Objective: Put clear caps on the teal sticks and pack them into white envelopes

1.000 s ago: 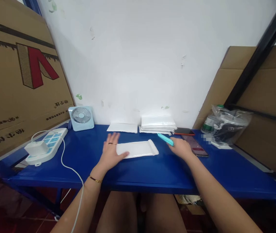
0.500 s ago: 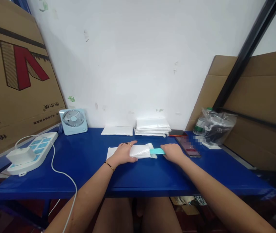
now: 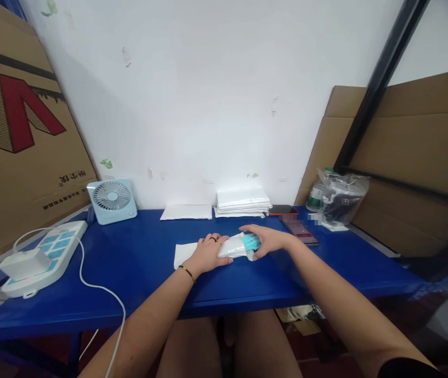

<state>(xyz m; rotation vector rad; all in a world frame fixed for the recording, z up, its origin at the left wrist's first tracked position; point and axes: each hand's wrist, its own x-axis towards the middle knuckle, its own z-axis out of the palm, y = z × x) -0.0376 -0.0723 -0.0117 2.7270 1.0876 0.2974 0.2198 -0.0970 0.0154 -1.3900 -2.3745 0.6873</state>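
Note:
A long white packet [image 3: 234, 246] lies flat on the blue table. My left hand [image 3: 208, 254] rests over its middle, fingers along the far side and thumb along the near side. From the packet's right end shows a turquoise thing [image 3: 251, 241] with fine ribs or bristles spread out; its kind I cannot make out. Curled around that end is my right hand [image 3: 269, 240], its fingertips at the packet's far edge and its thumb at the near edge. The palm is close against the turquoise thing, and part of it is hidden there.
Behind the packet are a stack of white packets [image 3: 243, 199] and a single flat one [image 3: 187, 211]. Two phones [image 3: 283, 210] and a bagged object [image 3: 344, 202] are at right. A light-blue fan [image 3: 113, 199] and a power strip [image 3: 61, 247] with a trailing cable [image 3: 98, 286] stand at left.
My right hand has moved left, from pulling or holding a flat turquoise strip to wrapping round the packet's end. The turquoise part now looks wider and ribbed. The camera view has shifted slightly.

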